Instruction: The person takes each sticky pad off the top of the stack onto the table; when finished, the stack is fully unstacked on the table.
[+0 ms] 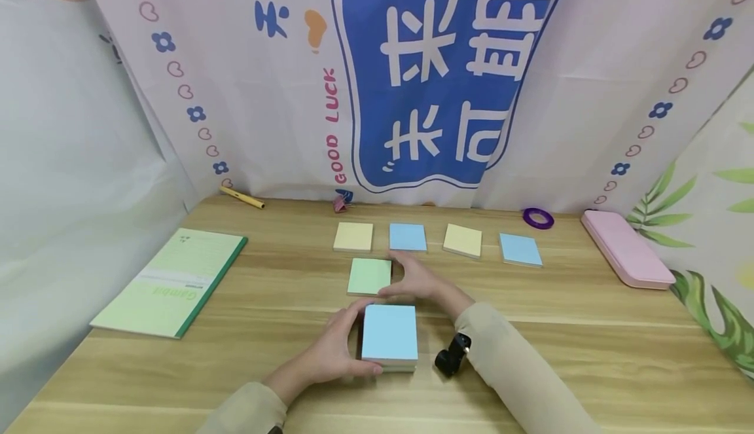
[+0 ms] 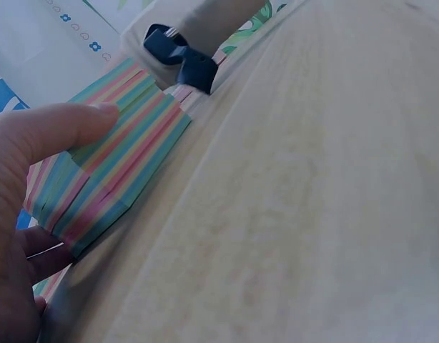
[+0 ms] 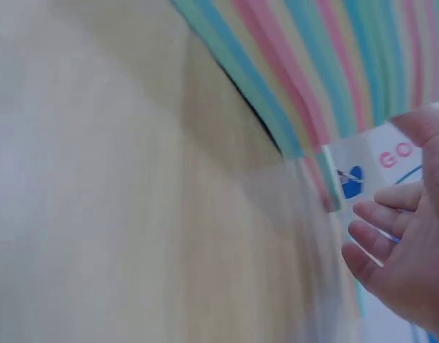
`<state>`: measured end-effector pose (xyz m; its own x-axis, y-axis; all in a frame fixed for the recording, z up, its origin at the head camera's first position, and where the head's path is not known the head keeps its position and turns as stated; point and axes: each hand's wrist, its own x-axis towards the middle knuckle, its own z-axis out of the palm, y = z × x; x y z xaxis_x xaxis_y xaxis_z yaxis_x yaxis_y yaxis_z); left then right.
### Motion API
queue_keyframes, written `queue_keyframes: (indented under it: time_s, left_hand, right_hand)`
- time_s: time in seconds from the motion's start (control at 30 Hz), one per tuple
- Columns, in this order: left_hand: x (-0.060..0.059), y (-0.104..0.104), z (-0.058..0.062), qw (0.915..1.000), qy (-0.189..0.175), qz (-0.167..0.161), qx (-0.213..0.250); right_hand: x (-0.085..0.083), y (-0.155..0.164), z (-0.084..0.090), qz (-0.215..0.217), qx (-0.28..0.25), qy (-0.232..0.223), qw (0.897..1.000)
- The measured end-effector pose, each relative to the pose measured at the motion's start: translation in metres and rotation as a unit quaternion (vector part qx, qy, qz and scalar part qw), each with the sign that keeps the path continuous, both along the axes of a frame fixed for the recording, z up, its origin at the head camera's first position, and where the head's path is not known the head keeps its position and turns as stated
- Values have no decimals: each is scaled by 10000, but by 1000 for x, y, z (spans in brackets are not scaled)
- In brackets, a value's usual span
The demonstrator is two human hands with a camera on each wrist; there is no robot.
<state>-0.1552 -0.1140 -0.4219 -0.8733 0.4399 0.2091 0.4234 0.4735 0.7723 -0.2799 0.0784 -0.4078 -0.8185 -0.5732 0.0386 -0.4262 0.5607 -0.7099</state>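
A tall stack of sticky note pads (image 1: 389,333), blue on top, stands near the front middle of the table. My left hand (image 1: 334,350) holds it from the left, thumb at the near side and fingers toward the far side. Striped layers of pink, green, blue and yellow show on the stack's side (image 2: 119,157) in the left wrist view. Just beyond the stack lies a green sticky note pad (image 1: 369,276). My right hand (image 1: 419,278) is at that pad's right side, fingers spread around its edge; whether it touches the pad I cannot tell.
Behind lie two yellow pads (image 1: 353,237) (image 1: 463,240) and two blue pads (image 1: 408,237) (image 1: 521,249) in a row. A notebook (image 1: 171,283) and pen (image 1: 241,196) lie left; purple tape (image 1: 538,218) and a pink case (image 1: 627,249) lie right. A printed cloth (image 1: 265,107) hangs behind.
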Motion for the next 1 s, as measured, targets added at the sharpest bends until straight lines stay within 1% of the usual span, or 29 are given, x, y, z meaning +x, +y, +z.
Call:
queue_keyframes:
  time_s: [0.1, 0.17, 0.23, 0.43, 0.53, 0.67, 0.77, 0.83, 1.0]
  left_hand:
    - [1, 1, 0, 10000, -36, 14, 31]
    - [1, 1, 1, 10000, -28, 37, 40]
    - [2, 1, 1, 10000, -13, 55, 56]
    - [1, 2, 2, 9999, -25, 75, 97]
    - [1, 2, 2, 9998, 34, 65, 163]
    - [0, 2, 1, 9997, 138, 36, 201]
    - [0, 2, 1, 9998, 143, 46, 158]
    - [0, 2, 1, 9998, 134, 68, 135]
    - [0, 3, 1, 9999, 56, 86, 106]
  right_hand:
    - [7, 9, 5, -15, -475, -328, 9983]
    - [14, 14, 12, 73, -811, -399, 9959]
    - [22, 19, 21, 199, -1129, -369, 9927]
    - [64, 26, 55, 700, -1714, -318, 9822]
    - [82, 28, 61, 930, -1813, -309, 9785]
    - [98, 30, 60, 1075, -1885, -279, 9758]
    - [105, 33, 54, 1037, -1857, -255, 9768]
    - [107, 35, 48, 958, -1863, -366, 9771]
    - [105, 39, 20, 778, -1696, -606, 9806]
